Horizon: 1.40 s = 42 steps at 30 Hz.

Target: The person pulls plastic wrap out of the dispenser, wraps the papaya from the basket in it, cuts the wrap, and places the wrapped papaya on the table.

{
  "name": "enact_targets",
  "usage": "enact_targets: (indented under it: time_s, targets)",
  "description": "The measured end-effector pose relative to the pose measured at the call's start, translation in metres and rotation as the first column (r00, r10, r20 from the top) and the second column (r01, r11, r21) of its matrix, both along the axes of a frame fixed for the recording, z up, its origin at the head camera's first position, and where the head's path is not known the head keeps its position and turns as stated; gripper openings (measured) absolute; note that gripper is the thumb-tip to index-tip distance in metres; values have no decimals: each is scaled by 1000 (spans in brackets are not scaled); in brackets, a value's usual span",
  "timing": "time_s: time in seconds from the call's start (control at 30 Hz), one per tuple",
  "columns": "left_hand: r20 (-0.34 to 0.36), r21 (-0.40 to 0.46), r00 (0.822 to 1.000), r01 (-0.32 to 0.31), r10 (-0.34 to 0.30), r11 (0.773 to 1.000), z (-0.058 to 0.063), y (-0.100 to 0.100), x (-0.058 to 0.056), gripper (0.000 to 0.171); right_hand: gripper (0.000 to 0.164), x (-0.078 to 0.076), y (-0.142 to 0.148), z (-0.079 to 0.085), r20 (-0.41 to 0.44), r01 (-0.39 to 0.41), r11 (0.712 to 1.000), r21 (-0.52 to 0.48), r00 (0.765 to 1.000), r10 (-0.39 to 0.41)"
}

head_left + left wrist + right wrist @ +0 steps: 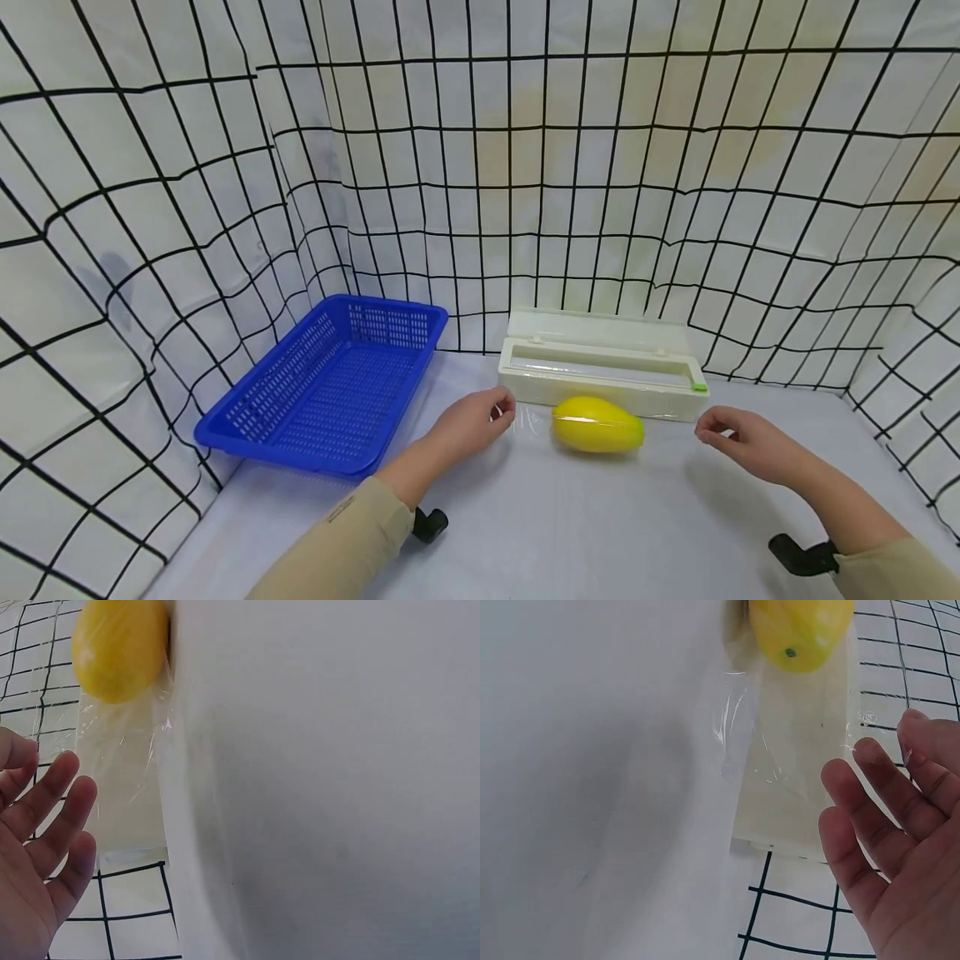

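Note:
A yellow mango (597, 425) with a greenish tip lies on the white table in front of a white cling film dispenser (600, 397). Clear cling film (531, 419) stretches over the mango, its creases catching light in both wrist views. To the mango's left, my left hand (474, 423) pinches one end of the film between thumb and index finger, the other fingers loosely bent. On the opposite side, my right hand (750, 442) pinches the other end, with film glinting at the fingertips (909, 750). The dispenser's lid (600, 330) is raised, showing a roll inside.
A blue plastic basket (296, 457) with perforated walls stands left of my left hand. Black wire grid panels (510, 187) backed by white sheeting rise behind and on both sides of the table (570, 533). A green piece (699, 387) sits at the dispenser's right end.

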State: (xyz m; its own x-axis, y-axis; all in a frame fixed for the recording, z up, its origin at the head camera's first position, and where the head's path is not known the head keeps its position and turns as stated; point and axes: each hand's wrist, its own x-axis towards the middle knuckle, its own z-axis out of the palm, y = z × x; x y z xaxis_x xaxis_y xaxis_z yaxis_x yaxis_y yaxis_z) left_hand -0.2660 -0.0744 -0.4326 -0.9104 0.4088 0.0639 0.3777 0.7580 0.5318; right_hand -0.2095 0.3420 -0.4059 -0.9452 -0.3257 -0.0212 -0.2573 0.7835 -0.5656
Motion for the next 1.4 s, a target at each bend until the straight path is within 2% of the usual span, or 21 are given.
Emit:
enact_targets:
  time_s: [0.23, 0.43, 0.63, 0.83, 1.0, 1.1, 1.17, 1.27, 1.33, 1.37, 1.4]
  targets:
    - [17, 52, 999, -53, 52, 997, 4, 10, -14, 5, 16, -14, -1, -3, -5, 52, 998, -29, 999, -52]
    - [29, 74, 998, -65, 63, 995, 2, 17, -26, 5, 17, -25, -1, -10, -7, 99, 995, -25, 995, -100]
    - [78, 15, 993, -88, 86, 996, -5, 21, -34, 6, 17, -31, -1, -23, 62, 145, 989, -2, 988, -145]
    - [109, -35, 991, -67, 70, 997, -15, 23, -40, 4, 12, -33, -6, -30, 94, 164, 986, 26, 982, -166]
    - [173, 37, 984, -58, 51, 998, -18, 22, -43, 7, 12, -34, -8, -33, 91, 158, 986, 48, 983, -161]
    - [202, 64, 977, -79, 65, 995, -16, 22, -42, 15, 12, -35, -7, -34, 85, 156, 986, 62, 983, -160]
    - [177, 37, 977, -124, 115, 992, -12, 23, -39, 21, 12, -34, -6, -34, 81, 156, 986, 66, 984, -161]
    - [59, -3, 980, -189, 189, 982, -4, 27, -29, 25, 12, -33, -6, -33, 75, 156, 986, 66, 984, -160]
    - [-52, -13, 987, -154, 153, 988, 2, 32, -20, 25, 13, -33, -5, -33, 79, 154, 986, 61, 984, -159]
    - [-119, -28, 988, -99, 95, 995, 5, 35, -15, 24, 13, -33, -6, -33, 82, 154, 986, 59, 984, -158]
    - [-189, -54, 982, -24, 13, 998, 7, 38, -10, 23, 13, -34, -6, -33, 88, 156, 986, 57, 983, -160]
